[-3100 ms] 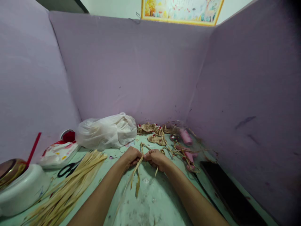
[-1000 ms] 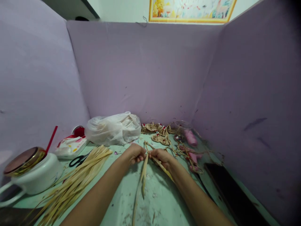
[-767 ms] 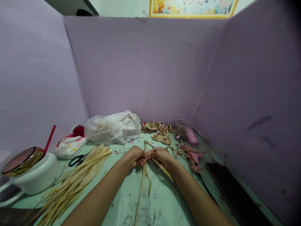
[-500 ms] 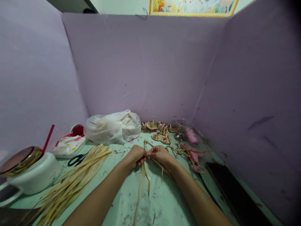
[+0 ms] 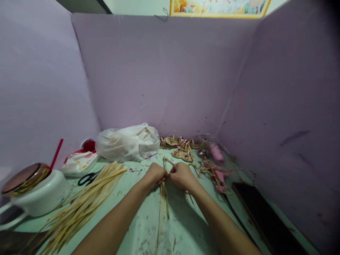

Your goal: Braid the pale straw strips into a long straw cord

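Observation:
My left hand [image 5: 155,174] and my right hand [image 5: 181,174] meet knuckle to knuckle at the middle of the pale green table [image 5: 183,226]. Both are closed on a braid of straw strips [image 5: 166,165] that rises between them, its top curling just above the fingers. Loose ends of the straw strips [image 5: 162,203] hang down from the hands and trail toward me over the table. A pile of loose straw strips [image 5: 82,203] lies to the left of my left forearm.
Purple partition walls [image 5: 164,78] close in three sides. At the back lie a white plastic bag [image 5: 129,141], woven straw pieces [image 5: 180,148] and pink thread spools [image 5: 216,154]. On the left are black scissors [image 5: 87,178], a snack packet [image 5: 78,162] and a white lidded pot [image 5: 34,191]. A dark strip [image 5: 265,219] runs along the right.
The hands have drawn closer together on the braid and shifted slightly. The strand that slanted right under my right wrist is now gathered in; the loose ends hang straighter.

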The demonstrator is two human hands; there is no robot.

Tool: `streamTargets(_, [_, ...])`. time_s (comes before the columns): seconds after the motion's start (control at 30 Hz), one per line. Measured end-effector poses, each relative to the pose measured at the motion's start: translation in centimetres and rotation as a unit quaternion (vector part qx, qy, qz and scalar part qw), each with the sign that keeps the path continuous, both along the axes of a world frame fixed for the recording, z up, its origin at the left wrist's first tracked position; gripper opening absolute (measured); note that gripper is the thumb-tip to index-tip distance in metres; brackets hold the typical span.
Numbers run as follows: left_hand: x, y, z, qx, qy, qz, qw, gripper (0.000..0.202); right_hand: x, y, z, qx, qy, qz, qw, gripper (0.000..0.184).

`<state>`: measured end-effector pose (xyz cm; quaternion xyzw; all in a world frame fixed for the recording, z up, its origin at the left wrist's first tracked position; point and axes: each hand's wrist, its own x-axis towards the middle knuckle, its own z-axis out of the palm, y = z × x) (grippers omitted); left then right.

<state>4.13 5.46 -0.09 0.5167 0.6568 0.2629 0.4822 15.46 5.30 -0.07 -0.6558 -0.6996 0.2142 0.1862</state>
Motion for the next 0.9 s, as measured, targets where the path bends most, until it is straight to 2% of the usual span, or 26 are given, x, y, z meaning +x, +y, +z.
streamTargets(0.17, [-0.7,0.6,-0.7,-0.068,-0.047,0.017,0.996,0.014,-1.6,-1.6,0.1,0.051,-0.047,0.024,0.997,0.012])
streamTargets(0.3, [-1.4,0.9,-1.1,-0.043,-0.056,-0.011,0.997,0.01,-1.8,-2.2,0.3,0.073,-0.058,0.063,0.994,0.009])
streamTargets(0.4, [-1.7,0.9,-1.2,-0.028,-0.082,-0.038,0.996,0.007,-0.6,-1.5,0.8,0.014,-0.005,0.077,0.997,0.011])
streamTargets(0.53, [-2.1,1.2,-1.4,-0.037,-0.115,-0.06,0.991,0.008,0.5,-0.1,0.7,-0.018,0.13,-0.017,0.991,0.012])
streamTargets(0.6, [-2.2,1.3,-1.7,-0.037,-0.131,-0.067,0.988,0.007,0.2,0.1,0.2,-0.088,0.214,-0.044,0.972,0.01])
streamTargets(0.67, [-2.3,1.4,-1.9,-0.027,-0.141,-0.076,0.987,0.005,-0.4,0.2,-0.5,-0.179,0.281,-0.029,0.942,0.011])
streamTargets(0.7, [-2.2,1.4,-2.0,-0.021,-0.139,-0.079,0.987,0.005,-0.6,0.2,-0.9,-0.199,0.296,-0.02,0.934,0.011])
streamTargets(0.9, [-2.1,1.1,-1.4,-0.022,-0.079,-0.095,0.992,0.004,-0.7,0.7,-2.8,-0.143,0.295,-0.005,0.945,0.008])
